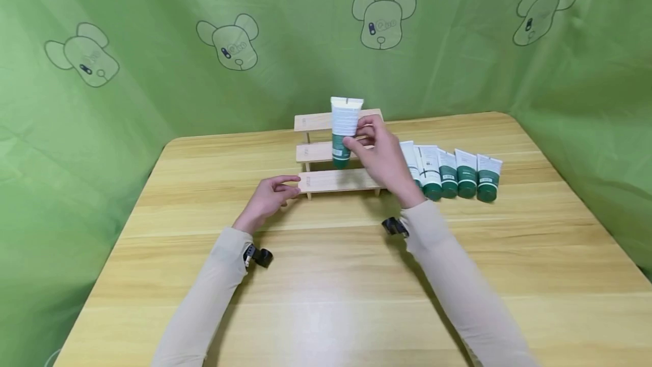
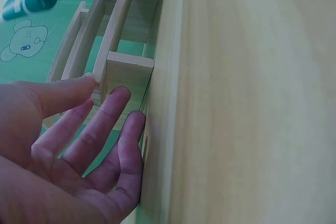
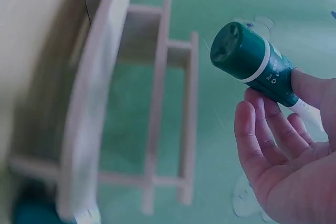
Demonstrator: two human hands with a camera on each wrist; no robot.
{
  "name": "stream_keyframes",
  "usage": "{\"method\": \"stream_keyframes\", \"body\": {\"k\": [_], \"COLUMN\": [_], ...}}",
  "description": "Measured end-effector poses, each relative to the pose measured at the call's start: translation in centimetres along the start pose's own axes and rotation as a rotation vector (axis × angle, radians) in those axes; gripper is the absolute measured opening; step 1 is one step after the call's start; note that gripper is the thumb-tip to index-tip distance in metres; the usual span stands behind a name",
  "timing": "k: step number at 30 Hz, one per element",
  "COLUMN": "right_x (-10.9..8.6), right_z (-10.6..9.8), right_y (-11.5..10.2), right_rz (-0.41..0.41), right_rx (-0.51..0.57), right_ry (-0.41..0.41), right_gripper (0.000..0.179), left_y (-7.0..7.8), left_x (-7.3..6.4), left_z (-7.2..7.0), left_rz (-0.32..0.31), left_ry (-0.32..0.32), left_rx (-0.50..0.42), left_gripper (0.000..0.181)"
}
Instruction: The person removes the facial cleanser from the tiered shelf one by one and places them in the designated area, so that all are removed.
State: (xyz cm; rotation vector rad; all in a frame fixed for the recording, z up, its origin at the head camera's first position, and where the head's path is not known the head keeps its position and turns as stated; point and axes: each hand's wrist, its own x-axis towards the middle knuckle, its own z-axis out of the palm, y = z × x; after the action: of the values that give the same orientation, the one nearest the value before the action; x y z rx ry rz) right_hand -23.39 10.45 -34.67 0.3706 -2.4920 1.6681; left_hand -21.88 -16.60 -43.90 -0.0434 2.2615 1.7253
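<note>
A white and green squeeze tube [image 1: 345,123] is pinched between the thumb and fingers of my right hand [image 1: 379,152]. It hangs cap down above the three-step wooden display stand [image 1: 336,181]; its green cap [image 3: 239,51] shows in the right wrist view. My left hand [image 1: 269,197] holds the left end of the stand's lowest step. In the left wrist view, the left thumb [image 2: 73,94] lies against that step's end, with curled fingers [image 2: 100,129] close by and below. Part of the upper two steps is hidden behind the tube and right hand.
Several similar tubes [image 1: 466,173] lie in a row to the right of the stand, caps toward me, the leftmost partly covered by the right hand. The wooden table [image 1: 316,276] meets a green curtain [image 1: 290,33] behind the stand.
</note>
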Motion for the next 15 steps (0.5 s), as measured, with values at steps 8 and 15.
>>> {"method": "stream_keyframes", "body": {"k": [8,15], "right_x": [-1.7,-3.9], "right_z": [-6.0,-11.4], "right_y": [-0.1,0.3], "right_rz": [-0.002,0.011], "right_rx": [-0.094,-0.194], "right_ry": [0.064,0.161], "right_gripper": [0.048,0.049], "left_y": [0.2,-0.1], "left_x": [-0.2,-0.1], "left_z": [0.0,0.0], "left_rz": [0.006,-0.009], "left_ry": [0.0,-0.005], "left_rx": [-0.004,-0.013], "left_gripper": [0.039,0.039]}}
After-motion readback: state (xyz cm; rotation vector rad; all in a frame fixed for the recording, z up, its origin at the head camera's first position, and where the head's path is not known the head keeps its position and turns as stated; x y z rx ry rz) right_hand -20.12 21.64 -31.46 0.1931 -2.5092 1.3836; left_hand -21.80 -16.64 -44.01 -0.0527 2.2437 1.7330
